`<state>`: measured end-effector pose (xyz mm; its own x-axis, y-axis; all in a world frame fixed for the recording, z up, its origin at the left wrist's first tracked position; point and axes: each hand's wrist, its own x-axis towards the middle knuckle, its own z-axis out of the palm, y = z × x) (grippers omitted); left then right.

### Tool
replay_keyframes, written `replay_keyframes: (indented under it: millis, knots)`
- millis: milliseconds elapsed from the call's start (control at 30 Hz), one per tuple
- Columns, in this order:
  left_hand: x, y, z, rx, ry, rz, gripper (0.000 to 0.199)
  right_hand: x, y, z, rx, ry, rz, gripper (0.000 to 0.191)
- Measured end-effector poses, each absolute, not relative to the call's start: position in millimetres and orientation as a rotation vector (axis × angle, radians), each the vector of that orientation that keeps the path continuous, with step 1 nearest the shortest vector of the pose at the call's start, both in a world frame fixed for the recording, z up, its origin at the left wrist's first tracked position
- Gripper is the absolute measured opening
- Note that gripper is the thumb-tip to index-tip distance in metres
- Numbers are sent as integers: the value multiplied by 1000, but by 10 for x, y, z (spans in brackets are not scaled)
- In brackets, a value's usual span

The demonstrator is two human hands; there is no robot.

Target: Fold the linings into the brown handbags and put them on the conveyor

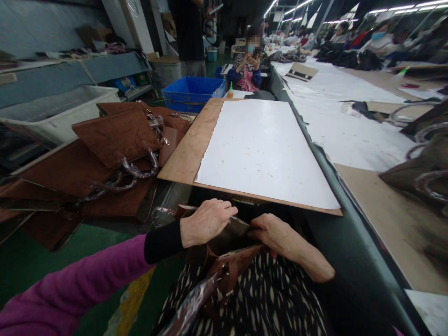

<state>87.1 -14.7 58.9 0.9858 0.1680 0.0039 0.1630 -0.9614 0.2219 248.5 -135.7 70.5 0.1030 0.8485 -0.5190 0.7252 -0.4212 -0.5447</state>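
Note:
A brown handbag (pixel 241 262) rests on my lap with its mouth open and its grey-beige lining (pixel 227 235) showing. My left hand (pixel 209 222) is closed over the far rim of the bag, its fingers curled at the edge. At the right end of the opening, my right hand (pixel 280 234) pinches the rim, some of its fingers hidden by the bag. A plastic-wrapped handle (pixel 198 298) hangs down the near side. Part of the other wrapped handle (pixel 163 216) sticks out beyond my left wrist.
Ahead stands a wooden board (pixel 185 156) topped with a white sheet (pixel 259 144). Brown bags (pixel 119 135) are heaped on the left, near a blue crate (pixel 194 91). Along the right runs a long worktable (pixel 374 214) with dark bags (pixel 425 163). A person (pixel 248 70) sits beyond the board.

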Motion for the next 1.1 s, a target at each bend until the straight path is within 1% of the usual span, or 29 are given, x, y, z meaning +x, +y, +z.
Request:
replay_keyframes:
  millis: [67,233,467,633,700,867,1000,1100]
  knots:
    - [927,-135,590,2888,186,-41,11,2489,-1357,695,-2199,-1605,1210,21]
    - [995,-100,527,2834,220,-63,6,2517,-1354,671,-2191,-1570,1262,21]
    - [1046,-37,461,2665,362,-53,6,2537,-1337,647,-2199,-1543,1295,19]
    - [1066,-18,493,2506,375,-62,11,2561,-1340,653,-2190,-1562,1311,21]
    - [1071,-33,507,2486,388,-57,13,2567,-1334,679,-2225,-1605,1257,21]
    - [1071,-98,527,2507,433,-17,14,2526,-1295,713,-2223,-1815,878,15]
    - [1055,-118,532,2515,449,0,16,2449,-1247,664,-2107,-1744,935,8]
    - [1038,-114,535,2498,481,-4,17,2414,-1220,610,-2070,-1673,953,12]
